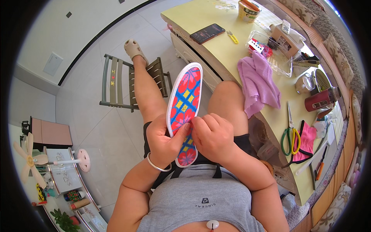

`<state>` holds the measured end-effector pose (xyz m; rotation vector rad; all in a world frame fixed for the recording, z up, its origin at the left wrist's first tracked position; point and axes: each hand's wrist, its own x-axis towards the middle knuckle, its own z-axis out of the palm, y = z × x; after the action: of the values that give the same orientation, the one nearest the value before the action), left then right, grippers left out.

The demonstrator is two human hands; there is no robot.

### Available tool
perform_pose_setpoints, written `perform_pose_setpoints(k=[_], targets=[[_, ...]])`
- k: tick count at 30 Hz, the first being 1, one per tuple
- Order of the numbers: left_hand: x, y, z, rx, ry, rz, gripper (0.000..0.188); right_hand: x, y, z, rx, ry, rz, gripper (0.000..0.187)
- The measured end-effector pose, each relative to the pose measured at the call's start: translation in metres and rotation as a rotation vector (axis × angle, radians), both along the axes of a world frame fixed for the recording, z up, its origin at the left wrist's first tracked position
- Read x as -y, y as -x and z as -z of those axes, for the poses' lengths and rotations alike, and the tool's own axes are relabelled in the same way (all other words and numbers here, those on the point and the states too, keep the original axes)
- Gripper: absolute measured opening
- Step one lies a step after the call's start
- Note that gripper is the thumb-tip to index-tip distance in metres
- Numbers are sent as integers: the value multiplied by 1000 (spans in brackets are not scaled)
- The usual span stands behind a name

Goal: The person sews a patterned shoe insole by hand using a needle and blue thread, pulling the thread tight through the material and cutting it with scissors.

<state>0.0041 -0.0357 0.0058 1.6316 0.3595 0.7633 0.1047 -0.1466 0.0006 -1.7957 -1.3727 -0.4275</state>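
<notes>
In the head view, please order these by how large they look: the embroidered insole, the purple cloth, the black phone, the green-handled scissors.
1. Embroidered red-and-blue insole, though it is nearest the camera
2. Purple cloth
3. Green-handled scissors and black phone look alike; I cannot rank them.

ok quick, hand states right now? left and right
Left hand: closed on the embroidered insole, gripping its edge.
Right hand: closed, fingertips pinched at the insole's surface; anything held between them is too small to tell.

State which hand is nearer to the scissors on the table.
Right. The right hand pinches the embroidered insole on the side toward the scissors; the left hand grips the insole's far side.
</notes>
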Motion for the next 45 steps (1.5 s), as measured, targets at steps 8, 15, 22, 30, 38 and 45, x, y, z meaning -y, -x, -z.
perform_pose_setpoints(k=[8, 15, 22, 30, 38, 45], targets=[[-5, 2, -4, -34, -109, -8, 14, 6, 0, -1, -53, -84, 78, 14], [-14, 2, -2, 63, 220, 148, 24, 12, -12, -2, -641, -187, -70, 10], [-20, -3, 5, 109, 626, 483, 24, 21, -17, 13, -2021, -132, -542, 10], [-8, 3, 9, 176, 576, 533, 26, 5, -24, 43, -2024, -422, -290, 5], [-29, -7, 0, 233, 852, 346, 42, 82, -88, 27, -2085, -1109, -878, 10], [-147, 26, 12, 370, 846, -103, 17, 359, -222, 82, -1168, -1289, -5, 17]])
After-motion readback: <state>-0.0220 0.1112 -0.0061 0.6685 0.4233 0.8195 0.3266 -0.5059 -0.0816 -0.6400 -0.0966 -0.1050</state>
